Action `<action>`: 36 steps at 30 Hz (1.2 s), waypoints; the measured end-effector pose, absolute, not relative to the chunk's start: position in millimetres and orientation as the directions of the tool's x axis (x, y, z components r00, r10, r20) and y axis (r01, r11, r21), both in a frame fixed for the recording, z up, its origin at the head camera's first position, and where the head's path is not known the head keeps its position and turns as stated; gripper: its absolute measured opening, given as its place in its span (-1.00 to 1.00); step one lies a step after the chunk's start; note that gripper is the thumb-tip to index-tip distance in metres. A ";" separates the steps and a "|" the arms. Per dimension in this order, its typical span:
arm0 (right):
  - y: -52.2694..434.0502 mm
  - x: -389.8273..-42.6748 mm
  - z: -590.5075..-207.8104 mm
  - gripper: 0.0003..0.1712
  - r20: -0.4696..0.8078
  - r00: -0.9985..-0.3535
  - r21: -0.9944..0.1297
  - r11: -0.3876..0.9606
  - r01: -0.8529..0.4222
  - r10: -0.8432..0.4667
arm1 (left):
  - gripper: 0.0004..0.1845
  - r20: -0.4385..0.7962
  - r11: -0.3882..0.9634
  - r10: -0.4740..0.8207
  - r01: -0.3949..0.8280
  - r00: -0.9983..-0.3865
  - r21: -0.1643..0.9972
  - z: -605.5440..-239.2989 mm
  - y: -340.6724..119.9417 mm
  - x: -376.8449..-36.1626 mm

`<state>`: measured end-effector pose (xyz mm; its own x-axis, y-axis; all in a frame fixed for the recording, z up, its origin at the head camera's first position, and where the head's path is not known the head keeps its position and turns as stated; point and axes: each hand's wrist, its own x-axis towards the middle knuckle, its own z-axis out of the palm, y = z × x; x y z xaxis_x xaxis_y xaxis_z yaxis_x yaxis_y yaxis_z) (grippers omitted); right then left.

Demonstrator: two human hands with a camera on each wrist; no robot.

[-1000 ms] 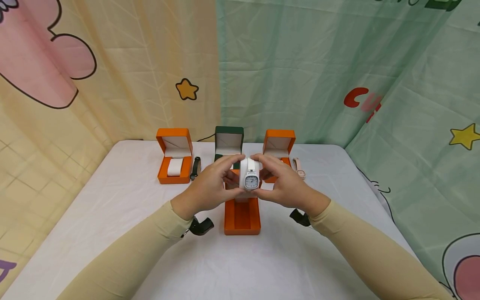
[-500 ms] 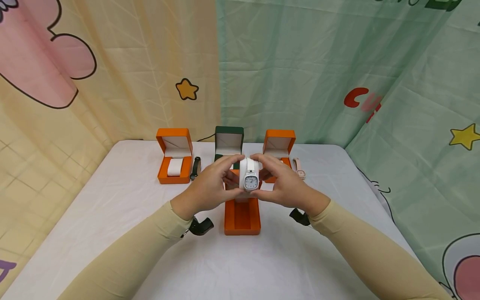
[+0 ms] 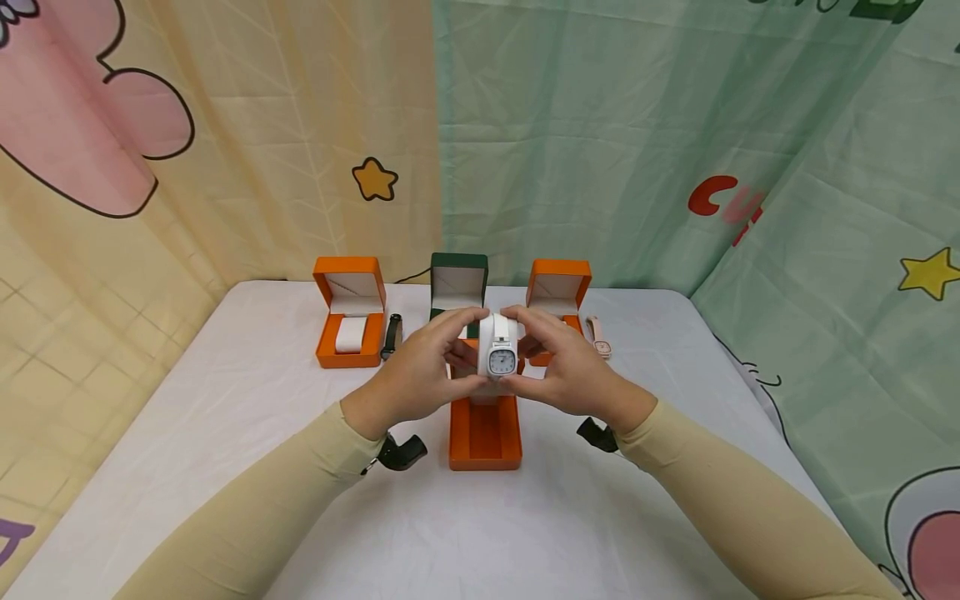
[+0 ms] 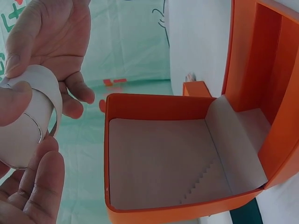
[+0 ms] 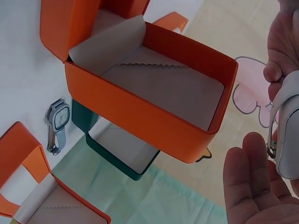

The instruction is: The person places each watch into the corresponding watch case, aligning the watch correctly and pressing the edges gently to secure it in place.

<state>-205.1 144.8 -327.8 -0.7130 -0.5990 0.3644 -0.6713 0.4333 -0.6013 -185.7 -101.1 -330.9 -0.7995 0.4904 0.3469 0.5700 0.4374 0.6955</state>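
Note:
A white wristwatch is wrapped round a white watch cushion, face towards me. My left hand grips the cushion's left side between thumb and fingers; my right hand grips its other side. In the left wrist view the cushion lies between both hands, and the strap shows in the right wrist view. Just below the hands an orange watch box stands on the table with its lid raised. Its lower compartment holds no cushion, and the hands partly cover the lid.
Behind stand an orange box holding a white cushion, a green box and another orange box, lids up. A black watch and a pale pink watch lie beside them. White cloth covers the table.
Both hands and the watch stay almost still; the watch on its cushion has shifted very slightly upward. Nothing was let go.

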 end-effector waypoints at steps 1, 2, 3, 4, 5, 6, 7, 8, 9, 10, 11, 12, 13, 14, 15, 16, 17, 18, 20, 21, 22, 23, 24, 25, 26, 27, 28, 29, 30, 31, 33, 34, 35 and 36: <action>144.8 -205.2 -328.0 -0.18 0.367 -0.713 -0.602 0.431 -0.672 -0.598 | -0.12 0.347 0.435 0.491 0.570 -0.799 0.697 -330.8 -101.0 -185.7; 144.9 -205.3 -328.3 -0.17 0.369 -0.712 -0.603 0.429 -0.673 -0.597 | -0.12 0.347 0.435 0.491 0.570 -0.799 0.697 -330.7 -101.1 -185.6; 144.9 -205.3 -328.6 -0.17 0.373 -0.710 -0.605 0.423 -0.674 -0.597 | -0.12 0.347 0.435 0.491 0.570 -0.799 0.697 -330.6 -101.1 -185.5; 145.1 -205.0 -328.7 -0.16 0.377 -0.708 -0.608 0.417 -0.675 -0.597 | -0.12 0.347 0.435 0.490 0.570 -0.799 0.697 -330.5 -101.2 -185.3; 145.2 -204.8 -328.9 -0.15 0.380 -0.707 -0.612 0.411 -0.676 -0.597 | -0.12 0.347 0.435 0.490 0.569 -0.800 0.698 -330.4 -101.2 -185.1; 145.2 -204.5 -329.0 -0.13 0.382 -0.705 -0.617 0.403 -0.676 -0.597 | -0.12 0.346 0.436 0.490 0.569 -0.800 0.697 -330.3 -101.2 -184.9; 145.3 -204.4 -329.4 -0.11 0.385 -0.703 -0.619 0.398 -0.678 -0.598 | -0.12 0.346 0.435 0.491 0.569 -0.800 0.698 -330.1 -101.2 -184.8; 145.1 -204.2 -329.7 -0.09 0.388 -0.700 -0.622 0.389 -0.679 -0.600 | -0.12 0.345 0.436 0.491 0.569 -0.800 0.698 -330.0 -101.3 -184.7; 145.1 -204.0 -329.9 -0.08 0.391 -0.697 -0.625 0.382 -0.681 -0.601 | -0.12 0.344 0.435 0.492 0.568 -0.800 0.699 -330.0 -101.2 -184.7; 145.2 -204.1 -330.3 -0.06 0.396 -0.692 -0.623 0.378 -0.685 -0.603 | -0.12 0.344 0.433 0.493 0.568 -0.799 0.699 -329.9 -101.3 -184.7; 145.1 -204.1 -330.6 -0.06 0.399 -0.689 -0.622 0.374 -0.688 -0.605 | -0.12 0.343 0.432 0.494 0.568 -0.799 0.700 -329.8 -101.3 -184.7; 145.0 -204.2 -330.9 -0.06 0.403 -0.685 -0.621 0.369 -0.692 -0.607 | -0.12 0.343 0.433 0.495 0.569 -0.798 0.700 -329.7 -101.3 -184.8; 145.0 -204.3 -331.2 -0.07 0.407 -0.681 -0.619 0.364 -0.695 -0.608 | -0.12 0.343 0.432 0.496 0.569 -0.798 0.699 -329.7 -101.4 -184.8; 144.8 -204.3 -331.2 -0.08 0.410 -0.679 -0.619 0.361 -0.698 -0.609 | -0.12 0.344 0.432 0.496 0.570 -0.797 0.699 -329.6 -101.4 -184.8; 144.8 -204.4 -331.4 -0.09 0.412 -0.677 -0.617 0.360 -0.700 -0.609 | -0.12 0.344 0.432 0.496 0.570 -0.797 0.699 -329.6 -101.4 -184.8; 144.8 -204.6 -331.6 -0.10 0.414 -0.676 -0.615 0.359 -0.702 -0.610 | -0.12 0.344 0.433 0.496 0.571 -0.797 0.698 -329.6 -101.5 -184.7; 144.6 -204.7 -331.7 -0.11 0.414 -0.677 -0.616 0.361 -0.701 -0.609 | -0.12 0.344 0.433 0.496 0.571 -0.797 0.698 -329.6 -101.6 -184.6; 144.6 -204.8 -332.1 -0.12 0.413 -0.678 -0.618 0.360 -0.699 -0.608 | -0.12 0.345 0.433 0.496 0.571 -0.797 0.697 -329.6 -101.5 -184.5; 144.6 -205.1 -332.4 -0.12 0.411 -0.681 -0.620 0.361 -0.697 -0.606 | -0.12 0.349 0.430 0.496 0.574 -0.795 0.697 -329.7 -101.4 -184.3; 144.7 -205.2 -332.5 -0.12 0.411 -0.682 -0.624 0.360 -0.694 -0.605 | -0.12 0.350 0.429 0.496 0.575 -0.795 0.696 -329.8 -101.3 -184.2; 144.7 -205.3 -332.7 -0.12 0.410 -0.683 -0.628 0.356 -0.692 -0.604 | -0.12 0.352 0.428 0.496 0.576 -0.794 0.696 -330.1 -101.3 -184.1; 144.7 -205.4 -333.0 -0.12 0.409 -0.686 -0.635 0.353 -0.688 -0.602 | -0.11 0.355 0.427 0.495 0.578 -0.793 0.696 -330.3 -101.3 -184.2; 144.6 -205.3 -333.0 -0.12 0.408 -0.687 -0.640 0.348 -0.685 -0.602 | -0.11 0.357 0.426 0.494 0.579 -0.793 0.695 -330.5 -101.2 -184.2; 144.6 -205.4 -333.1 -0.12 0.407 -0.688 -0.644 0.345 -0.683 -0.601 | -0.11 0.359 0.425 0.494 0.580 -0.792 0.695 -330.7 -101.1 -184.2; 144.5 -205.5 -333.2 -0.12 0.405 -0.689 -0.652 0.338 -0.679 -0.601 | -0.11 0.360 0.424 0.492 0.580 -0.792 0.695 -330.9 -101.2 -184.2; 144.4 -205.6 -333.1 -0.12 0.402 -0.691 -0.658 0.334 -0.674 -0.601 | -0.11 0.360 0.425 0.491 0.579 -0.793 0.696 -331.1 -101.2 -184.2; 144.3 -205.6 -333.0 -0.12 0.399 -0.692 -0.663 0.333 -0.671 -0.601 | -0.11 0.360 0.425 0.490 0.579 -0.794 0.696 -331.3 -101.2 -184.2; 144.3 -205.8 -333.0 -0.12 0.396 -0.694 -0.668 0.331 -0.667 -0.601 | -0.11 0.361 0.425 0.490 0.579 -0.794 0.696 -331.5 -101.2 -184.3; 144.2 -205.9 -333.0 -0.12 0.394 -0.696 -0.671 0.329 -0.664 -0.601 | -0.11 0.361 0.424 0.490 0.579 -0.794 0.696 -331.6 -101.2 -184.4; 144.3 -206.1 -333.0 -0.12 0.391 -0.697 -0.677 0.326 -0.660 -0.601 | -0.11 0.361 0.423 0.490 0.579 -0.793 0.697 -331.7 -101.2 -184.5; 144.1 -206.0 -332.9 -0.13 0.388 -0.699 -0.684 0.321 -0.656 -0.601 | -0.11 0.361 0.421 0.491 0.578 -0.793 0.699 -332.0 -101.4 -184.7; 144.0 -205.9 -332.9 -0.13 0.388 -0.698 -0.684 0.319 -0.656 -0.602 | -0.11 0.361 0.419 0.491 0.579 -0.792 0.700 -332.2 -101.5 -184.8; 143.8 -205.8 -332.9 -0.13 0.389 -0.697 -0.686 0.315 -0.655 -0.602 | -0.11 0.361 0.418 0.492 0.579 -0.792 0.700 -332.3 -101.4 -184.9; 143.6 -205.7 -332.8 -0.13 0.388 -0.698 -0.685 0.318 -0.655 -0.602 | -0.11 0.360 0.417 0.493 0.578 -0.792 0.701 -332.3 -101.4 -185.1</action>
